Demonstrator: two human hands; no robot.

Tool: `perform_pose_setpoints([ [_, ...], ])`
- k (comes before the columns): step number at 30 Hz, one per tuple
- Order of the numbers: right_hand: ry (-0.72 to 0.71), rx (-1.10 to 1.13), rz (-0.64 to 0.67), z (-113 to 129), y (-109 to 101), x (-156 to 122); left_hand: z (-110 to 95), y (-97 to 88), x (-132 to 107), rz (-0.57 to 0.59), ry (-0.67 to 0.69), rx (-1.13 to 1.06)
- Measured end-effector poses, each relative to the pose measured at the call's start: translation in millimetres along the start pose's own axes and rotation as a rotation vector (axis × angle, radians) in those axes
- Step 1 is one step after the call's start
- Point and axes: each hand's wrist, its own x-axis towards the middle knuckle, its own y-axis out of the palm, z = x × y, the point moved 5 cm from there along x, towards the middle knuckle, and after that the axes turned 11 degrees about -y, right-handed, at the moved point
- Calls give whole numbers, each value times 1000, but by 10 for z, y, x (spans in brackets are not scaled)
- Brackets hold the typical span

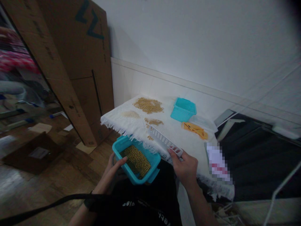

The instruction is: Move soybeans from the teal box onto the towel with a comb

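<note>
My left hand (pixel 114 169) grips the near left rim of a teal plastic tub (pixel 154 160), its thumb over the edge. Yellow-green beans (pixel 138 158) cover the floor of the tub, which is held just off the front edge of the table. A white slotted plastic strip (pixel 162 138) is pinched at its near end by my right hand (pixel 185 168). Its far end reaches over the tabletop beside a few loose beans (pixel 150 137). Past it lie a small patch of beans (pixel 154 121), a larger pile of tan beans (pixel 148 105) and a pale grainy heap (pixel 130 114).
A white fringed cloth (pixel 174 131) covers the table against the wall. On it, a second teal tub (pixel 183 110) stands near a yellow cloth (pixel 195 130) and a clear plastic lid (pixel 204 122). A large cardboard box (pixel 87 56) rises at left. A dark surface (pixel 256 163) lies right.
</note>
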Motion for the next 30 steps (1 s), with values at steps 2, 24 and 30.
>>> perform_pose_setpoints([
  [2,-21,31,12,55,-10,-5,-6,0,-12,8,2,8],
  [24,202,36,0,-492,90,291,-62,-14,-48,8,17,22],
  [30,217,69,52,-509,150,272,-40,-26,-10,-12,-9,12],
])
